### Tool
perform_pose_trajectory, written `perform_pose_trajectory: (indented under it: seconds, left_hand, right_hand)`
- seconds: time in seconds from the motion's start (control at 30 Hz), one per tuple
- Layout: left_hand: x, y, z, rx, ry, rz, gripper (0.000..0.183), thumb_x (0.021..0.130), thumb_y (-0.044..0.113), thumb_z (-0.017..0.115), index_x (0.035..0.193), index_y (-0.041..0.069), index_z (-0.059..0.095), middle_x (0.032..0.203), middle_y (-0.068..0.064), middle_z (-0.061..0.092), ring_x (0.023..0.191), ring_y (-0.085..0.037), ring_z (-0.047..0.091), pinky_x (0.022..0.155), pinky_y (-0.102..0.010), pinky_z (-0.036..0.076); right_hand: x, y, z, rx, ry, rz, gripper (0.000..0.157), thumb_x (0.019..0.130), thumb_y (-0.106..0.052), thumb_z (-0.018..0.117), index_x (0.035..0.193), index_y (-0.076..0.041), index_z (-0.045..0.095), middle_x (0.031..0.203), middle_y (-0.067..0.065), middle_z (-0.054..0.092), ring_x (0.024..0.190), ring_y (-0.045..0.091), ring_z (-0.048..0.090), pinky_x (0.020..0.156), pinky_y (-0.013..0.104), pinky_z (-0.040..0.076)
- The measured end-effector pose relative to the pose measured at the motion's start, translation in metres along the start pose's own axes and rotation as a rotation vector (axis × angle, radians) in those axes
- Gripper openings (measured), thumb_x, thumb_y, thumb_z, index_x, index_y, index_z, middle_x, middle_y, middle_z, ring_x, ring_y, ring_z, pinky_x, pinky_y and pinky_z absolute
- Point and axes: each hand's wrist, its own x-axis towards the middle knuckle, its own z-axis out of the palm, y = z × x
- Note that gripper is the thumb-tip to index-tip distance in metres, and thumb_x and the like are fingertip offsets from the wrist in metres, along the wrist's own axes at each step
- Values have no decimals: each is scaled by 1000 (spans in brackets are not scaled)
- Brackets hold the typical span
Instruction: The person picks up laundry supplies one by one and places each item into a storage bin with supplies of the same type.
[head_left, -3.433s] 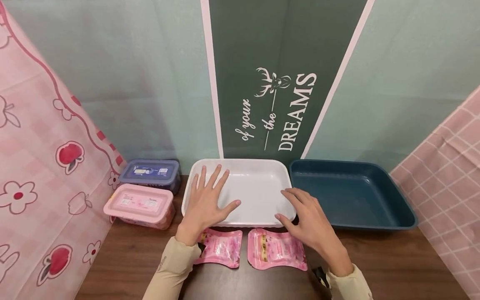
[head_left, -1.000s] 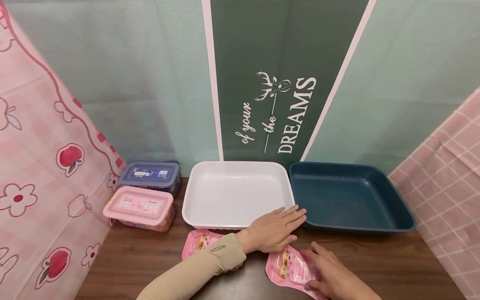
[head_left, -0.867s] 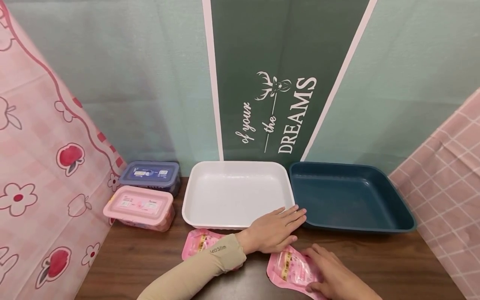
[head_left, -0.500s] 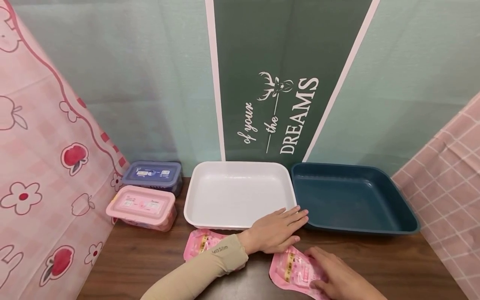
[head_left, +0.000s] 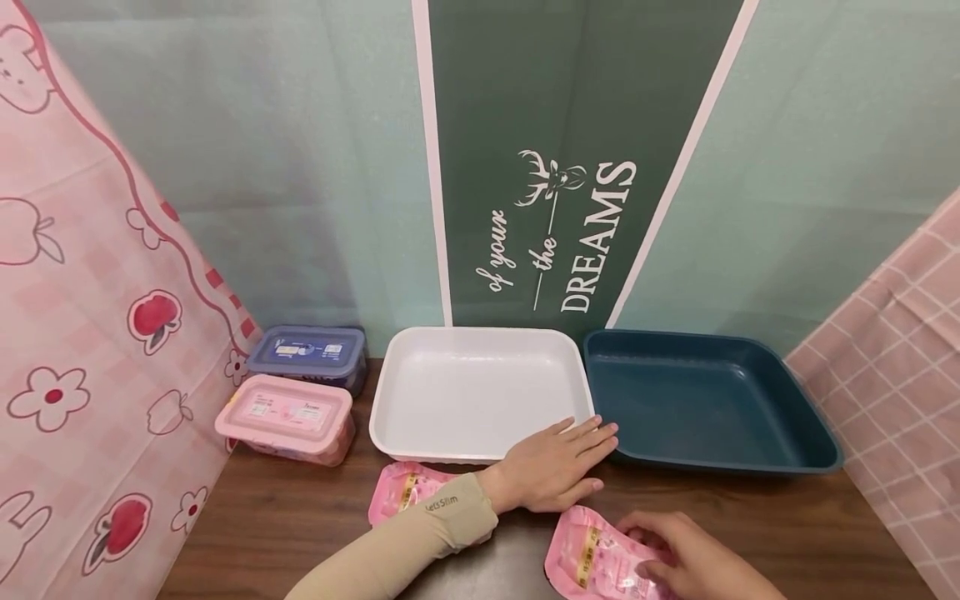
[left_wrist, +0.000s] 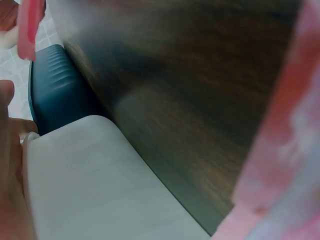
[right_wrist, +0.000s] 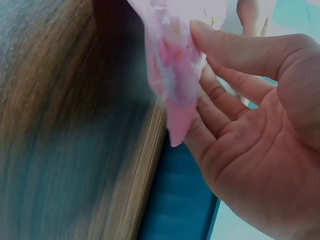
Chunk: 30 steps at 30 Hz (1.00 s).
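My left hand [head_left: 555,465] lies with straight fingers over the near right corner of the white tray [head_left: 480,400], fingertips at the edge of the dark teal tray [head_left: 697,408]. With thumb and fingers, my right hand [head_left: 686,554] pinches the right edge of a pink pouch [head_left: 600,554] with a gold strip. In the right wrist view the pouch [right_wrist: 172,75] hangs tilted between thumb and fingers, above the wood tabletop. A second pink pouch [head_left: 405,487] lies in front of the white tray, partly hidden by my left sleeve.
On the left stand two lidded tubs, a pink one [head_left: 288,417] and behind it a blue one [head_left: 307,354]. The two trays sit side by side against a green curtain [head_left: 525,100]. Pink cloths [head_left: 75,333] hang on both sides of the wood table [head_left: 247,517].
My left hand has gone from the white tray's left side to its near right corner. My right hand has left that tray, taken hold of the right pouch and drawn it right and toward me.
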Motion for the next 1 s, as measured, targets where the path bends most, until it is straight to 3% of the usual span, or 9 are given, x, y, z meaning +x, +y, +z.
perform_pose_trajectory:
  seconds: [0.2, 0.37, 0.67, 0.87, 1.0]
  left_hand:
    - [0, 2, 1, 3, 4, 4, 63, 117, 47, 20, 172, 16, 20, 180, 0, 14, 167, -17, 9, 135, -38, 19]
    - [0, 2, 0, 11, -2, 3, 64, 117, 48, 20, 172, 16, 19, 181, 0, 14, 167, -17, 9, 135, -37, 19]
    - [-2, 3, -1, 36, 7, 15, 64, 116, 47, 23, 172, 15, 22, 180, -1, 17, 167, -19, 13, 134, -37, 22]
    - [0, 2, -2, 108, 46, 6, 63, 116, 47, 27, 171, 16, 27, 179, -1, 22, 166, -18, 19, 132, -38, 27]
    - [-1, 3, -2, 118, 61, 3, 62, 116, 46, 28, 170, 16, 29, 178, -1, 25, 165, -18, 22, 131, -38, 29]
  right_hand:
    - [-6, 4, -2, 66, -28, -120, 32, 99, -15, 75, 131, -13, 68, 108, -7, 72, 90, 3, 64, 76, 20, 57]
    - [-11, 5, -4, 97, -54, -215, 30, 103, -7, 67, 133, -10, 64, 112, -1, 73, 95, 5, 66, 79, 21, 56]
    - [-27, -8, -16, 343, -130, -134, 31, 108, -2, 57, 139, -5, 60, 121, 2, 71, 103, 15, 68, 86, 22, 57]
    - [-39, -14, -28, 351, -30, -79, 36, 108, -3, 57, 143, -5, 58, 129, -1, 70, 105, 18, 69, 89, 23, 59]
    - [-43, -17, -35, 394, 28, -128, 38, 107, 4, 55, 144, -2, 54, 129, 2, 70, 103, 23, 72, 86, 30, 64]
